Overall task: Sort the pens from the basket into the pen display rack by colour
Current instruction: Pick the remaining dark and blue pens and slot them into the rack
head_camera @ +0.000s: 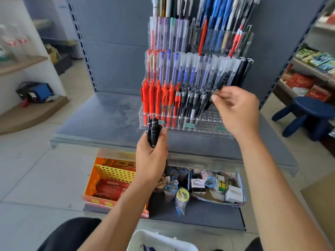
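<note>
The left hand (152,156) grips a bunch of black pens (153,130); the right hand (237,109) pinches one pen (221,83) at the rack (208,123).

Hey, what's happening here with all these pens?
A person is filling a clear plastic tiered pen rack on a grey shelf. Their left hand grips a bundle of black click pens in front of the rack. Their right hand pinches a single dark pen, blurred, above the front row, where red pens stand beside black-and-grey pens. A white plastic basket sits at the bottom edge.
</note>
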Demonstrator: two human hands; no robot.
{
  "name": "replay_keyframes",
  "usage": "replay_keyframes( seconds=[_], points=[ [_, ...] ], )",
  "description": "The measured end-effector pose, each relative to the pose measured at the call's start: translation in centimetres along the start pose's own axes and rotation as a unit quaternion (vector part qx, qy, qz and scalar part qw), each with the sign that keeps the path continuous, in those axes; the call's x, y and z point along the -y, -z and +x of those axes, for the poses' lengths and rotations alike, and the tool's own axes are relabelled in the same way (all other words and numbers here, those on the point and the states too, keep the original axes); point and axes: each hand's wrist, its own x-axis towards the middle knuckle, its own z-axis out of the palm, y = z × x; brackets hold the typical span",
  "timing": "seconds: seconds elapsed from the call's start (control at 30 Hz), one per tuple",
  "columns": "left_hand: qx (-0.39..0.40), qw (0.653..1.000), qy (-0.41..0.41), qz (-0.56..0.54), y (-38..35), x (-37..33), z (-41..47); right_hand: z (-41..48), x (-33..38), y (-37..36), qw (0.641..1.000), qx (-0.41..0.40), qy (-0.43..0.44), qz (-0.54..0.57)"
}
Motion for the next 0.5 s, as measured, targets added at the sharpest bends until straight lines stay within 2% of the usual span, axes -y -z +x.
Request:
replay_keyframes(
  seconds=[0.3, 0.5],
  points=[
    [-0.014, 1.000, -0.018, 0.013, -0.9, -0.1, -0.3, -0.1, -0.9, -2.1, 0.997, 0.052, -0.014, -0.054],
    [-0.006, 0.999, -0.022, 0.023, -0.9, -0.2, -0.3, 0.2, -0.9, -2.5, 0.991, 0.039, -0.047, -0.116]
  ],
)
